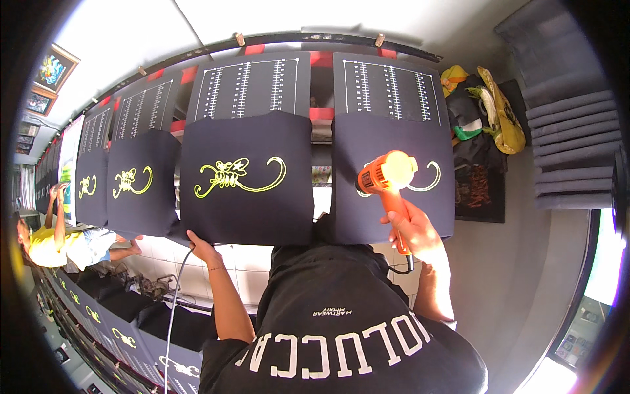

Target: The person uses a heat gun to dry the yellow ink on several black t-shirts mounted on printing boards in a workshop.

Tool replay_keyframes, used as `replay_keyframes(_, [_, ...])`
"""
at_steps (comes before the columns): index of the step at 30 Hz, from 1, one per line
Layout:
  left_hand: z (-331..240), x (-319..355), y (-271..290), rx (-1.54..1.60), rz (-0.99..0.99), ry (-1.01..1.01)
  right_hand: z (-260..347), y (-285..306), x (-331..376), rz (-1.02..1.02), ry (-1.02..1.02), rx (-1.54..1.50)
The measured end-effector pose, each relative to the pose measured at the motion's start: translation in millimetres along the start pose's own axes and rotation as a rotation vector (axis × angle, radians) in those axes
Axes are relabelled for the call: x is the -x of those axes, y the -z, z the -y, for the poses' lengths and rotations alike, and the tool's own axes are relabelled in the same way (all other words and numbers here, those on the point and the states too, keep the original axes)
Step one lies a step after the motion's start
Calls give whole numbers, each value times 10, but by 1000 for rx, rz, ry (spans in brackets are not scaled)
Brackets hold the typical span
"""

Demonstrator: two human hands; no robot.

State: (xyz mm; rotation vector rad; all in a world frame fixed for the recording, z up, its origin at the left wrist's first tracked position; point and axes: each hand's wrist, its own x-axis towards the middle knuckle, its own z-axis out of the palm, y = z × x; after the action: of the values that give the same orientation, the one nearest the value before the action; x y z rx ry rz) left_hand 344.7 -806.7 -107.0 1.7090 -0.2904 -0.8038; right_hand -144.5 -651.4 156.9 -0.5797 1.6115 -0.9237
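In the head view, an orange heat gun (384, 176) is held in the right grip (415, 230), whose fingers are clamped round the handle. The gun lies just beyond this grip: the handle's long axis is directed away from the wearer and slightly left, and the gun's head is set across it. The head is placed over the yellow-green print (434, 176) on the right cloth (394, 134), and much of the print is hidden by it. The gap to the cloth cannot be judged.

The left grip (205, 251) is well apart from the gun, by the near left corner of the middle cloth (282, 220). A grey cable (176, 295) is met by this grip; whether it is pinched or merely touched cannot be told.

Both cloths are draped on dark boards (226, 92) marked with white scales. At the right, a yellow bundle (505, 128) is seen; whether it is a container, and what might be inside, cannot be told.
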Motion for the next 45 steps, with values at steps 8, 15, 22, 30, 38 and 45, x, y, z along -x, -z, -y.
replay_keyframes(8, [-197, -777, 668, -5, -110, 5, 102, -411, 16, -116, -9, 48])
replay_keyframes(15, [-737, -1925, 1040, 17, -198, -9, 332, -1361, -251, -29, 0, -78])
replay_keyframes(22, [-1205, -2703, 839, -67, -189, -58, 629, -2232, -648, -70, 46, 16])
replay_keyframes(30, [-1162, -3004, 557, -48, -197, 97, 746, -2572, -718, -101, 1, 52])
replay_keyframes(38, [-1134, -2978, 515, 146, -92, 125, 767, -2675, -787, -214, 4, 117])
replay_keyframes(45, [-1178, -2942, 504, 198, -37, 164, 689, -2602, -748, -297, 7, 104])
